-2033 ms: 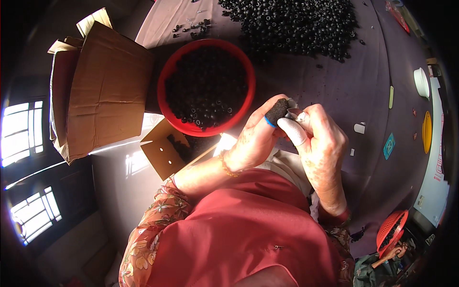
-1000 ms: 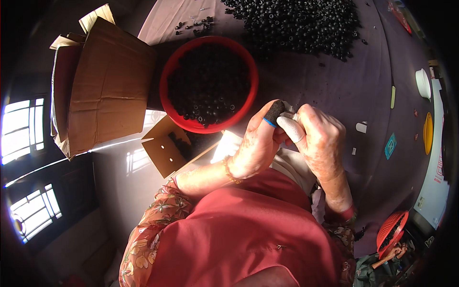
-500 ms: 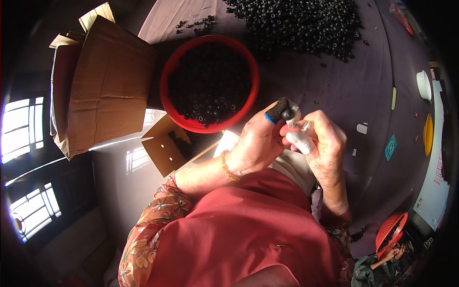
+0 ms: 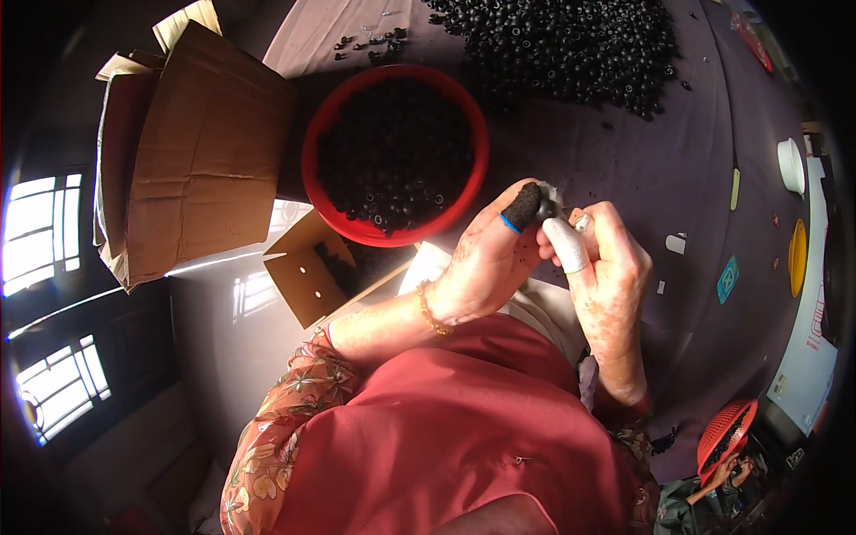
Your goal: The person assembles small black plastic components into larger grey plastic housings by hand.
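Observation:
My left hand (image 4: 486, 259) is closed on a small round black part (image 4: 547, 210), held near the fingertips. Its thumb wears a black finger cover (image 4: 521, 205) with a blue edge. Beside it, my right hand (image 4: 613, 276) is closed, its white-wrapped thumb (image 4: 564, 245) close to the black part. Whether the right fingers grip anything is hidden. Beyond my left hand stands a red basin (image 4: 383, 238) full of similar black parts. A large heap of black parts (image 4: 571, 58) lies at the far side of the cloth.
Tall folded cardboard (image 4: 205, 160) stands at the left, with a small open carton (image 4: 308, 281) below the basin. At right are a white dish (image 4: 790, 167), a yellow dish (image 4: 798, 259) and a blue packet (image 4: 728, 279). Another person's hands (image 4: 727, 473) are by a red colander (image 4: 720, 432).
My right thumb has straightened and swung up toward the black part. The left hand keeps its hold, with the part slightly turned. The basin looks unchanged.

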The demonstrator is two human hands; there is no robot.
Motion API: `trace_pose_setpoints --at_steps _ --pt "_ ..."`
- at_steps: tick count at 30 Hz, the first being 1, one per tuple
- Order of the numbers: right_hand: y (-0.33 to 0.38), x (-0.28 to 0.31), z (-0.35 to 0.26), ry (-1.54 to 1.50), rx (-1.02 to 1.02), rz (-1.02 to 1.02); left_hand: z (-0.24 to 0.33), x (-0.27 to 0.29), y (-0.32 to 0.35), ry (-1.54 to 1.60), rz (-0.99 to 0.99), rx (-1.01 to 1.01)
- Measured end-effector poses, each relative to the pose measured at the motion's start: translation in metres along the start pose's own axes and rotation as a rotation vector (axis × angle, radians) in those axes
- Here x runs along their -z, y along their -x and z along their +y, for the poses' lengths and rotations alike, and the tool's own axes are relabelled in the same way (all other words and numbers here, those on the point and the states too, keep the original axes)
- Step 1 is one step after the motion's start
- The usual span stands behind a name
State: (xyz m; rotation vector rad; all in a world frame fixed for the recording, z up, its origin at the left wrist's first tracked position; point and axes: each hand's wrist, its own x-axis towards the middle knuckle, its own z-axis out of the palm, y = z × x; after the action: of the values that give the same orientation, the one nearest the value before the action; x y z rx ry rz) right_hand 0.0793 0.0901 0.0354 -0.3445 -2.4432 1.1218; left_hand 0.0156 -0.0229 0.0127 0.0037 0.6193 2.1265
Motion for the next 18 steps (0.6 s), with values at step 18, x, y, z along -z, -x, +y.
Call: trace_pose_setpoints --at_steps 18 --pt "-0.013 -0.004 -0.008 -0.478 -0.395 -0.26 0.0 0.02 0.007 -0.206 0.005 -0.044"
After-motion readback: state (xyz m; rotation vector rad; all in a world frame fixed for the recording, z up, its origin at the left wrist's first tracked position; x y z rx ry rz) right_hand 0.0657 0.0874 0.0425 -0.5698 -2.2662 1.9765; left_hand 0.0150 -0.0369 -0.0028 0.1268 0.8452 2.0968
